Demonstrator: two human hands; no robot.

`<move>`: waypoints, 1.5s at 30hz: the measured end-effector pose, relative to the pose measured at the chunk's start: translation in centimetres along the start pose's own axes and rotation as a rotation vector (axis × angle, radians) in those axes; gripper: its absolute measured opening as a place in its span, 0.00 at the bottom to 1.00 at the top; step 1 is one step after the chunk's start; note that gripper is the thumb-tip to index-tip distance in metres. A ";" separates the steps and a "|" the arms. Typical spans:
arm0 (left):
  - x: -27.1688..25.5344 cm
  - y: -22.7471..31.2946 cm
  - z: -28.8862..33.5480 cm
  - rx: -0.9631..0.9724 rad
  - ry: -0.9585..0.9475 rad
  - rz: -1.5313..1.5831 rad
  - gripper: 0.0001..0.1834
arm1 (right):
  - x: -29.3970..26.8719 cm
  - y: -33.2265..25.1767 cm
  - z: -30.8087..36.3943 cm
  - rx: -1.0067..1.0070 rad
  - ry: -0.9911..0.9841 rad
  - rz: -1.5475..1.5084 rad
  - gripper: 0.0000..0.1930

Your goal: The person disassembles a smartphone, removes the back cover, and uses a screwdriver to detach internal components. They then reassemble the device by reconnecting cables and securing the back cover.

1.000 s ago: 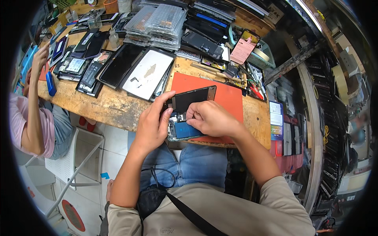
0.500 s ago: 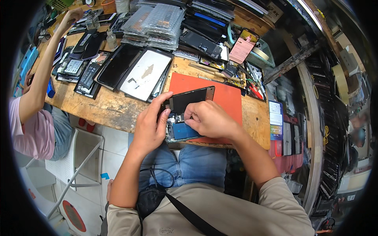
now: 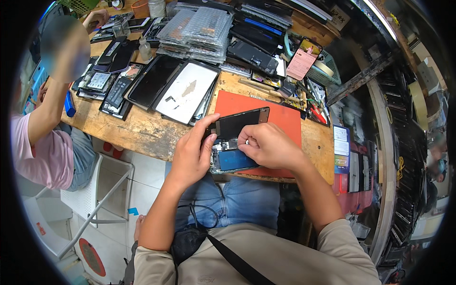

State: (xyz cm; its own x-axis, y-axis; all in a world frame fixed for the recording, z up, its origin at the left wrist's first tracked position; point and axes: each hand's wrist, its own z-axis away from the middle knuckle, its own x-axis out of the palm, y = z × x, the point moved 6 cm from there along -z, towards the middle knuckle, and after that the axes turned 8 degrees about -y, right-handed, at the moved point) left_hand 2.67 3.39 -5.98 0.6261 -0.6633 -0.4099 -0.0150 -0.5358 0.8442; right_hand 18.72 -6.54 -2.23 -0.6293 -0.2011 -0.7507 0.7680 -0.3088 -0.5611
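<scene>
An opened smartphone is tilted over the front of an orange-red mat [image 3: 286,123]. Its dark screen panel [image 3: 242,121] stands raised at the far side, and the lower half shows a blue battery [image 3: 236,160] beside bare circuit parts. My left hand [image 3: 190,154] grips the phone at its left end, thumb on the near side and fingers behind the screen. Over the circuit parts above the battery, my right hand [image 3: 273,145] is closed in a pinch. What its fingertips hold, if anything, is hidden.
Behind the mat lie hand tools [image 3: 316,102] in a tray and a phone with a lit pink screen [image 3: 301,64]. Bubble-wrapped panels [image 3: 199,31] are stacked at the back. Phone parts and a white sheet [image 3: 187,92] cover the left. A person in a pink shirt [image 3: 45,152] sits at far left.
The whole scene has shifted slightly right in the picture. Both hands keep nearly the same pose on the phone.
</scene>
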 end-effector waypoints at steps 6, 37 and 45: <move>-0.3 0.0 0.3 0.043 0.043 -0.010 0.24 | 0.9 -0.2 -0.2 -0.093 0.040 0.003 0.06; -0.1 -0.3 0.3 0.023 0.032 -0.034 0.23 | 1.3 -0.5 -1.6 -0.146 0.023 0.196 0.05; 0.1 0.0 0.3 0.001 -0.009 0.020 0.23 | 0.7 0.3 0.5 -0.140 0.093 0.111 0.08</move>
State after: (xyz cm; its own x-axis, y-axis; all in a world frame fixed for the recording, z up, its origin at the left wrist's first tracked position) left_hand 2.50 3.18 -6.06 0.6189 -0.6786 -0.3955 -0.0281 -0.5224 0.8523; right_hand 18.47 -7.21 -2.73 -0.5310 -0.1382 -0.8360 0.8453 -0.1557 -0.5112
